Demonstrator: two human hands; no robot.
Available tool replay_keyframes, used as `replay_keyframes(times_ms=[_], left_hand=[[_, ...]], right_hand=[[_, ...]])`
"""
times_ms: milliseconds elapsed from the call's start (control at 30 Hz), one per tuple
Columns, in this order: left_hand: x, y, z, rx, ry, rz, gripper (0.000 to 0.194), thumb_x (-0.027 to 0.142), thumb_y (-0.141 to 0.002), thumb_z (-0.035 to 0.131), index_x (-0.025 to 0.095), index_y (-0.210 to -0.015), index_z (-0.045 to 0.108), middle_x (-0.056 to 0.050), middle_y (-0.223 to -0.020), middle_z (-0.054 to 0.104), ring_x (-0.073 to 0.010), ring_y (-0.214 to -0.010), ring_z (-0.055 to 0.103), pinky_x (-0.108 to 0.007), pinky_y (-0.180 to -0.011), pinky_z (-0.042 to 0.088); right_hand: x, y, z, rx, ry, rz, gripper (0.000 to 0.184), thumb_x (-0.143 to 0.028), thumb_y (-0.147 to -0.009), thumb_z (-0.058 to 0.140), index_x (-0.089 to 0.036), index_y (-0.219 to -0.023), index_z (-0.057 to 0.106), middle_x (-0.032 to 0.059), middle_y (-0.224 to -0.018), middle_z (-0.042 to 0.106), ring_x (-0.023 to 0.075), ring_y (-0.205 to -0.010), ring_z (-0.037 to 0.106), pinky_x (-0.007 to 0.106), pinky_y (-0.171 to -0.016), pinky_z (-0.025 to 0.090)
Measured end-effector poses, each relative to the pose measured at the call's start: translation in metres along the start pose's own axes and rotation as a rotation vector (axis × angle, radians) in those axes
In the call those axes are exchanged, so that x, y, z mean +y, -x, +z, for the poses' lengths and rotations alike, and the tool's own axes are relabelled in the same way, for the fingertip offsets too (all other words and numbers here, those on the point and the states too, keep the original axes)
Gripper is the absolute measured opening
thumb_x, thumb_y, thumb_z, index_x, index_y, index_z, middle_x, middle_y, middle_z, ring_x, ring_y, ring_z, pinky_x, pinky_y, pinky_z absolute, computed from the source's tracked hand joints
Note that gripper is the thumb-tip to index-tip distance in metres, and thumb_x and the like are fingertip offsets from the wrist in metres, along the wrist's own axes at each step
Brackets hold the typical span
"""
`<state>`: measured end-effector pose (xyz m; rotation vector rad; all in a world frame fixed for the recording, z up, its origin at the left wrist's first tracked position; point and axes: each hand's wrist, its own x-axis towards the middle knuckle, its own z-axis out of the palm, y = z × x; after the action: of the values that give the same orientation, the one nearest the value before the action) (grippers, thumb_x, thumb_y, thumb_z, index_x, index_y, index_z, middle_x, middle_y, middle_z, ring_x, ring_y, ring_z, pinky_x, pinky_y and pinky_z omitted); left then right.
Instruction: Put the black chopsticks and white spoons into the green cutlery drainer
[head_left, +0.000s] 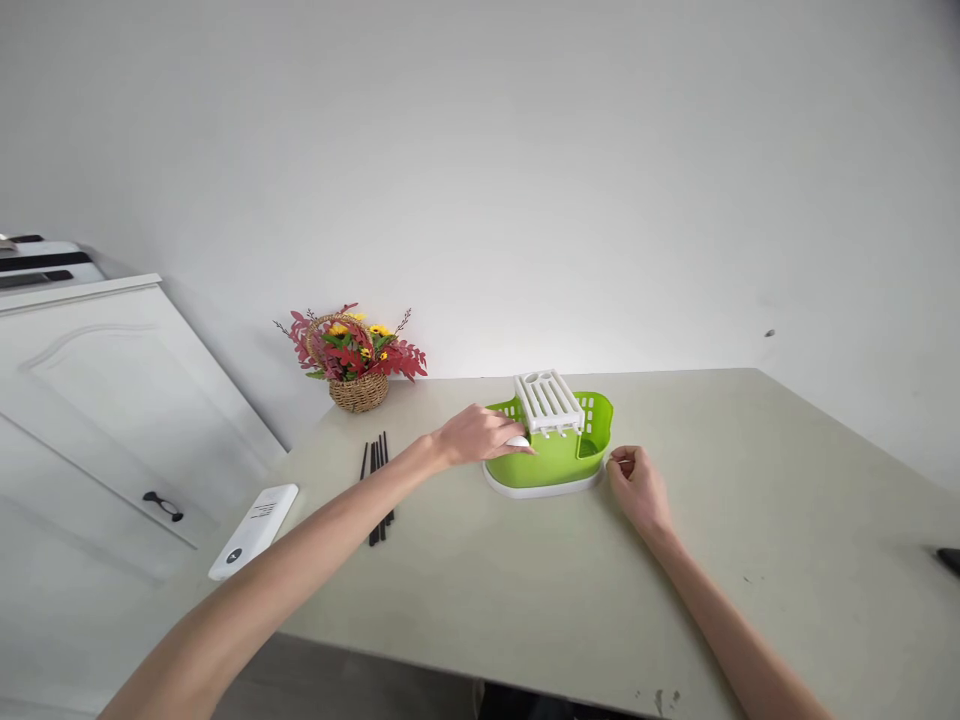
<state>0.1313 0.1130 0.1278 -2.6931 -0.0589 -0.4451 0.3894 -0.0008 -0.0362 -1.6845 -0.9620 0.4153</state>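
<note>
A green plastic utensil caddy [551, 458] with slotted sides stands on the table, its foot in a white base tray [525, 492]. Across its top sits a white slotted rack [551, 402] with round holes at the back and small hooks along the front. At the caddy's left side, my left hand [484, 436] is closed on a small white rounded piece [517, 441], whose kind I cannot make out. My right hand [637, 485] is curled beside the tray's right end, fingertips close to it. Whether those fingers hold or touch anything is hidden.
Several black chopsticks [377, 490] lie left of the caddy, partly behind my left forearm. A white box [253, 531] rests near the table's left edge. A wicker basket of artificial flowers [358, 392] stands at the back left, near a white cabinet [90, 430].
</note>
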Motion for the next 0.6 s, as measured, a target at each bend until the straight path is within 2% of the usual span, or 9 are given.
replay_keyframes(times_ms=[200, 367, 467, 600], left_hand=[[-0.002, 0.000, -0.005, 0.085, -0.062, 0.042, 0.041, 0.048, -0.106, 0.049, 0.017, -0.085, 0.066, -0.003, -0.068, 0.070, -0.0145, -0.060, 0.064, -0.026, -0.057, 0.044], [-0.009, -0.005, -0.018, 0.134, -0.091, 0.019, 0.041, 0.049, -0.106, 0.050, 0.017, -0.086, 0.065, -0.001, -0.064, 0.067, -0.0130, -0.054, 0.062, -0.025, -0.049, 0.038], [-0.011, -0.007, -0.025, 0.157, -0.105, 0.045, 0.039, 0.048, -0.105, 0.052, 0.016, -0.088, 0.067, -0.001, -0.066, 0.070, -0.0130, -0.055, 0.064, -0.025, -0.047, 0.036], [-0.015, -0.007, -0.038, 0.156, -0.058, 0.028, 0.037, 0.046, -0.105, 0.053, 0.016, -0.093, 0.069, -0.003, -0.074, 0.075, -0.0133, -0.062, 0.069, -0.024, -0.050, 0.041]], right_hand=[[0.001, 0.000, 0.000, -0.009, -0.001, -0.013, 0.025, -0.042, -0.079, 0.052, -0.024, -0.094, 0.057, 0.0046, -0.090, 0.070, 0.0213, -0.078, 0.065, 0.034, -0.072, 0.048], [0.001, -0.001, 0.001, -0.007, 0.000, -0.012, 0.025, -0.042, -0.077, 0.052, -0.024, -0.093, 0.058, 0.0043, -0.089, 0.070, 0.0212, -0.077, 0.065, 0.034, -0.072, 0.048], [0.002, -0.001, 0.001, -0.007, 0.003, -0.009, 0.025, -0.041, -0.077, 0.052, -0.024, -0.093, 0.058, 0.0045, -0.089, 0.070, 0.0212, -0.076, 0.065, 0.034, -0.072, 0.048], [0.003, -0.001, 0.000, -0.017, 0.003, -0.013, 0.025, -0.041, -0.078, 0.052, -0.024, -0.095, 0.058, 0.0044, -0.090, 0.070, 0.0213, -0.077, 0.065, 0.034, -0.072, 0.048]])
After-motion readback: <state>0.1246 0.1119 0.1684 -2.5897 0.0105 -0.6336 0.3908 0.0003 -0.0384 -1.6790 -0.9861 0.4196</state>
